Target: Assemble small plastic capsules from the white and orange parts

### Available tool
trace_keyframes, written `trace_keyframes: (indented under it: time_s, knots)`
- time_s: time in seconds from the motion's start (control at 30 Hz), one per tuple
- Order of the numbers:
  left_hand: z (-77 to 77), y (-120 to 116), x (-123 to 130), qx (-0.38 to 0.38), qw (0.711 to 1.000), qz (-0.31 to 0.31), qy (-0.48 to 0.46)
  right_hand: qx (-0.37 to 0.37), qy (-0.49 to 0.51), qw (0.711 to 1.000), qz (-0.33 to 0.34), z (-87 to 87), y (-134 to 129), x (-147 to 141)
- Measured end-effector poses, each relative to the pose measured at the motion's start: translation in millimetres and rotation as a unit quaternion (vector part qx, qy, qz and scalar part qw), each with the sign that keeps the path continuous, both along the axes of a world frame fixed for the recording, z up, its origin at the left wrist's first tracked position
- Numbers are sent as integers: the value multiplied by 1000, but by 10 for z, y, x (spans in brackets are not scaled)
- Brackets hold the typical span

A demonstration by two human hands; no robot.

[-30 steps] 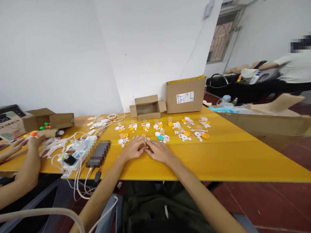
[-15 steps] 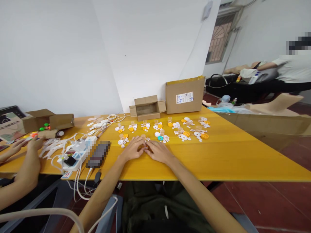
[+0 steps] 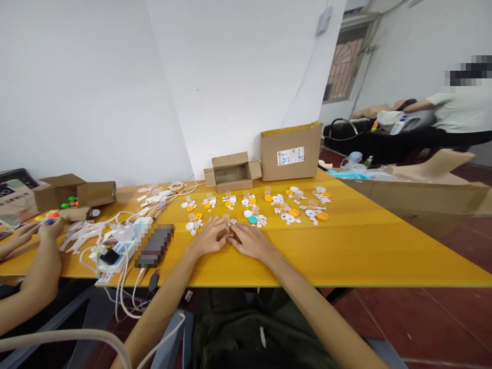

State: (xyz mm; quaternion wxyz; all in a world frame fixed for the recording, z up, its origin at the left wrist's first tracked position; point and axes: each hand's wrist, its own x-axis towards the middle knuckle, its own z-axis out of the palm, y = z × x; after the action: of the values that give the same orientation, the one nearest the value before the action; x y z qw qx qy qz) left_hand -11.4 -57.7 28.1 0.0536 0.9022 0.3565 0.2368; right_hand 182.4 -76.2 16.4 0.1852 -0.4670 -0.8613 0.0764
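Observation:
My left hand [image 3: 211,237] and my right hand [image 3: 249,240] meet at the fingertips over the yellow table [image 3: 376,246]. Both are closed around something small that I cannot make out. Just beyond the fingers stands a small clear cup [image 3: 226,218], with white pieces beside it. A teal wheel [image 3: 252,220] lies past my right hand among white parts. To the left of my left hand is a group with a white wheel [image 3: 189,225] and an orange wheel [image 3: 199,216]. Several similar groups of cups, wheels and small white parts spread across the table behind.
An open small carton [image 3: 232,177] and a larger closed carton [image 3: 290,156] stand at the back. A power strip [image 3: 119,256], cables and a dark phone-like object [image 3: 154,246] lie left. Another person's hands [image 3: 48,228] handle colourful pieces at far left.
The view has shifted very slightly. My hands keep nearly the same pose, and the other person's hands at far left have moved a little.

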Motion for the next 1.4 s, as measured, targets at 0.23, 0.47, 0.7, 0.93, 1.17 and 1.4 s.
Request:
trace_keyframes:
  time_s: [0.23,0.47,0.7,0.93,1.17,1.4]
  knots:
    - [7,3,-8,-3,1000,-6,-6,-16,-9,1000,-5,56,-32,-12]
    - [13,9,-1,4,999,-17,-38,-13,-8,1000,-4,78,-41,-13]
    - [4,20,0,-2,998,-16,-60,-11,-12,1000,-5,65,-36,-8]
    - [-8,30,1,-14,999,-16,-50,-11,-13,1000,-1,55,-30,-3]
    - [-4,31,5,-18,999,-10,-40,-5,-8,1000,-5,41,-26,-6]
    - [-8,33,14,-24,999,-14,-44,-9,-7,1000,0,49,-25,2]
